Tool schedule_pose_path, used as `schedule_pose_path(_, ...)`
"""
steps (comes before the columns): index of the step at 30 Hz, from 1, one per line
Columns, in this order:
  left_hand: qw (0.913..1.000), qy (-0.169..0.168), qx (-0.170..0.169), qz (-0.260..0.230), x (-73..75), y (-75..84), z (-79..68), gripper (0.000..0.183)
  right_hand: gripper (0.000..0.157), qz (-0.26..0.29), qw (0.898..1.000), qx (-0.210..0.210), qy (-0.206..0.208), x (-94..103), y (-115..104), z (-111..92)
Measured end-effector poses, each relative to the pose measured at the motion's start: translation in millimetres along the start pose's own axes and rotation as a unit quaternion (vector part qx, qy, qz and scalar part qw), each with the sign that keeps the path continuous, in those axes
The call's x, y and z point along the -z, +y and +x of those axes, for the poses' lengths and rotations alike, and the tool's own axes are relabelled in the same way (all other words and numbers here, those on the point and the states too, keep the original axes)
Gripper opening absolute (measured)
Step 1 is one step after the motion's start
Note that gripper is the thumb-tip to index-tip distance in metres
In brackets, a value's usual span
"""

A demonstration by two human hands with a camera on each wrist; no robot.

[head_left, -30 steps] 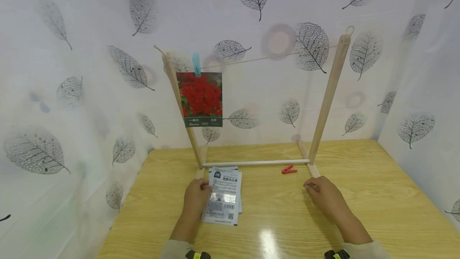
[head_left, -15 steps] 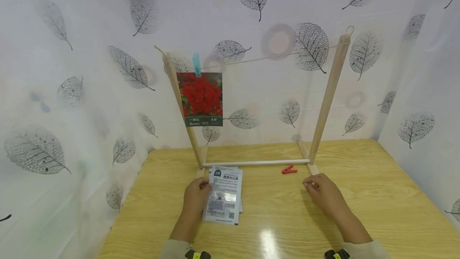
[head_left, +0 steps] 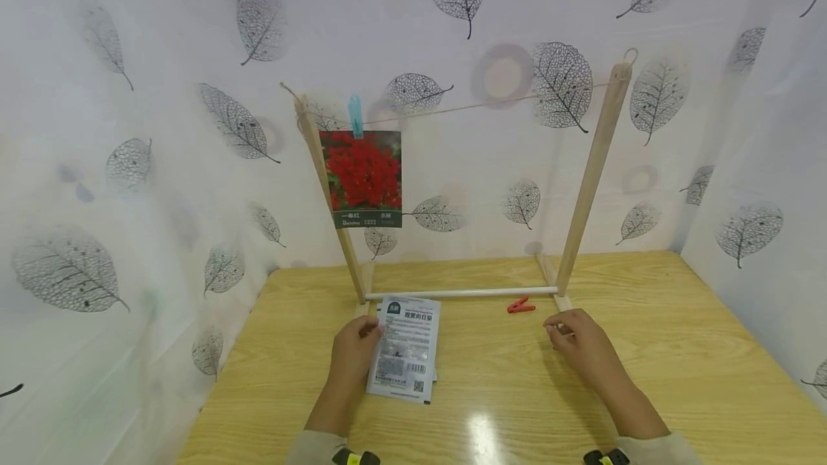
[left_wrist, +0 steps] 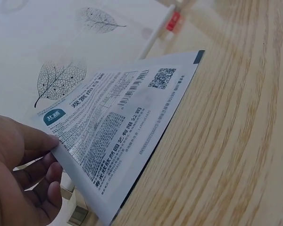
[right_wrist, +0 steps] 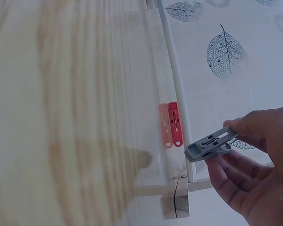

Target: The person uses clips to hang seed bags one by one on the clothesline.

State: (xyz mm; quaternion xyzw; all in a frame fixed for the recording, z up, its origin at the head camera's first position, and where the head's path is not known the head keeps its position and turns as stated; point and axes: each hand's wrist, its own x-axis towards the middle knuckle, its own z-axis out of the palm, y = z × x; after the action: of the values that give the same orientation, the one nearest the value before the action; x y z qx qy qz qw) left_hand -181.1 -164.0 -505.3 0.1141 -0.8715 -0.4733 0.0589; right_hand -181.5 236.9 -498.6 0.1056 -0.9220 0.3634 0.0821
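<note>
My left hand (head_left: 354, 346) pinches the left edge of a white seed packet (head_left: 405, 350), whose printed back with a barcode and QR code faces up. In the left wrist view the packet (left_wrist: 118, 113) is tilted, thumb on its near edge. A corner of another packet (head_left: 435, 374) peeks out beneath it. My right hand (head_left: 584, 346) holds a grey clothespin (right_wrist: 210, 145) between thumb and fingers, clear in the right wrist view. A blue clothespin (head_left: 356, 117) holds a red-flower seed packet (head_left: 364, 174) on a string (head_left: 478, 105).
Two wooden posts, left (head_left: 332, 199) and right (head_left: 591, 185), carry the string. A white rod (head_left: 461, 293) joins them low down. On the wooden table (head_left: 491, 379) a red clothespin (head_left: 520, 305) lies before the rod. A leaf-print sheet (head_left: 465, 178) stands behind.
The seed packet in my left hand has shifted slightly right and up, covering more of the packet beneath. My right hand has risen slightly.
</note>
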Motion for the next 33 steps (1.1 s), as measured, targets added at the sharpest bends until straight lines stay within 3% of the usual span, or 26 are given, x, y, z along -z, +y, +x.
schedule_pose_path(20, 0.9996, 0.003, -0.019, -0.019, 0.6, 1.5, -0.8, 0.017, 0.019, -0.005, 0.998, 0.038, 0.042, -2.9, 1.8, -0.1)
schedule_pose_path(33, 0.9991, -0.002, -0.01, -0.042, 2.5, 8.6, -1.5, 0.014, 0.017, -0.013, 0.997, 0.048, 0.056, -3.5, -0.6, -0.6)
